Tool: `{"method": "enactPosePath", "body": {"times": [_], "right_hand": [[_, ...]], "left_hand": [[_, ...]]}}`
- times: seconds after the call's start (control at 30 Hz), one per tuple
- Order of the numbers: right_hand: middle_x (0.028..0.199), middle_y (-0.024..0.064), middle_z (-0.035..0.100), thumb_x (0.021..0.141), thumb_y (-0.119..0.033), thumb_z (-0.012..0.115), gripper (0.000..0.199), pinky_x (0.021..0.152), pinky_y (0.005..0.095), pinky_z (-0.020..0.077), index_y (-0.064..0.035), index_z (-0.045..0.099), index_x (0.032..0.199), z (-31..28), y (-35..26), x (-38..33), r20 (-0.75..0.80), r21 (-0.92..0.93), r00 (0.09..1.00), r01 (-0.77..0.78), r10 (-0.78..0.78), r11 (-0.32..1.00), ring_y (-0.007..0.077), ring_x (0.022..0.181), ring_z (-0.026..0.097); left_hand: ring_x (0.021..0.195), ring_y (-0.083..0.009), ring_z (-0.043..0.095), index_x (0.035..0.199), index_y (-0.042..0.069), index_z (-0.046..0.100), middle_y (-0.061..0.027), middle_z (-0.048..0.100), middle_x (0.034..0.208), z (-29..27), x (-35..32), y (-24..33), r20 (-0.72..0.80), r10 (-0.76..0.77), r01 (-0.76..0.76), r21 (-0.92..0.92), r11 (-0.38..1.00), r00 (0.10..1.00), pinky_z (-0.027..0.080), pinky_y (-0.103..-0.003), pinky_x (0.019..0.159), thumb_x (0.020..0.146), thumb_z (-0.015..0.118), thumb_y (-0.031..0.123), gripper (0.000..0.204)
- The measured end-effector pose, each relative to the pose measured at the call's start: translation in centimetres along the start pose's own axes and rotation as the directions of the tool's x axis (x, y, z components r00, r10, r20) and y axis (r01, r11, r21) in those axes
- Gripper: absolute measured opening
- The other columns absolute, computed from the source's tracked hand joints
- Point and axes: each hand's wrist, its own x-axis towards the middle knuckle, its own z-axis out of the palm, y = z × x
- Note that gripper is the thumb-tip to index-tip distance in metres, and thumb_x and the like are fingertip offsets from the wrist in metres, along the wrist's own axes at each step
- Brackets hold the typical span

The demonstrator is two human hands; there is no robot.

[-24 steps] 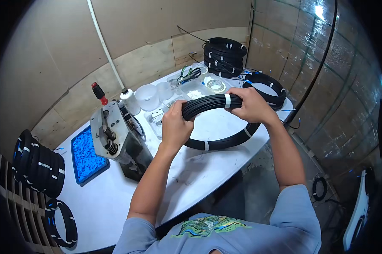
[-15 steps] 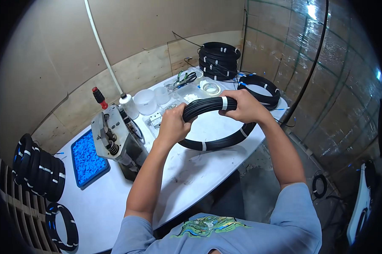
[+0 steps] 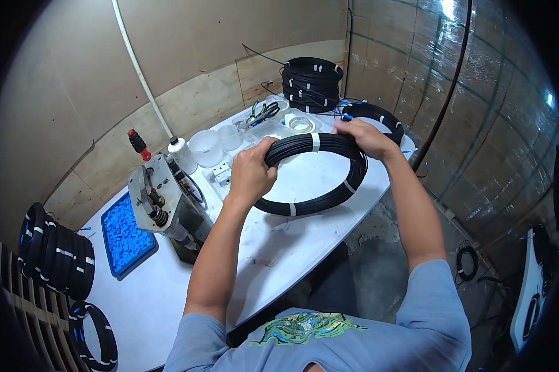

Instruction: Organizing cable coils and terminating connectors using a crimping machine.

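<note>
Left hand (image 3: pixel 252 170) has its fingers curled round the black coil (image 3: pixel 323 201), tilted over the counter (image 3: pixel 168 297); right hand (image 3: pixel 365 137) meets its upper right, can't tell how closed. Best kept evenly bunched.

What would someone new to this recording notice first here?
Probably the black coil with white bands in the middle of the view, the left hand gripping its upper left side and the right hand at its upper right. Next, the bright blue pieces in a tray left of a metal machine, and the tall stack of black coils at the table's far end.
</note>
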Motion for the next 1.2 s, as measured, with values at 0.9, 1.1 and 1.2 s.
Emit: {"method": "enactPosePath", "body": {"times": [0.9,1.1,1.2], "right_hand": [[0.084,0.0041,0.07,0.095,-0.03,0.069,0.033,0.076,0.0383,0.0605,0.0011,0.072,0.107,-2.2,5.0,2.8,0.214,0.258,0.975,-0.121,0.065,0.959,0.0123,0.074,0.068],[0.079,0.0007,0.064,0.087,-0.056,0.074,0.056,0.069,0.0311,0.0426,-0.0013,0.074,0.098,-2.5,2.7,1.5,-0.005,0.012,0.993,-0.115,0.115,0.993,0.0147,0.073,0.054],[0.081,0.0029,0.066,0.078,-0.052,0.084,0.055,0.071,0.0315,0.0456,-0.0031,0.074,0.1,-1.4,-0.2,0.4,0.129,-0.428,0.99,0.0,0.061,0.904,0.0156,0.075,0.057]], "left_hand": [[0.077,-0.0431,0.068,0.1,0.004,0.064,-0.0216,0.07,0.08,0.6,0.0,-1.4,-0.057,-0.078,0.082,0.075,0.994,0.995,0.052,-0.05,0.071,0.075,0.066,0.005,0.025],[0.079,-0.0444,0.068,0.102,0.005,0.063,-0.0226,0.07,0.082,0.4,0.0,-1.4,-0.052,-0.164,0.167,0.063,0.984,0.985,0.052,-0.052,0.072,0.077,0.067,0.006,0.026],[0.079,-0.0443,0.068,0.103,0.005,0.063,-0.0224,0.07,0.082,0.4,0.1,-1.3,-0.057,-0.142,0.145,0.062,0.987,0.988,0.053,-0.052,0.072,0.078,0.067,0.007,0.026]]}}
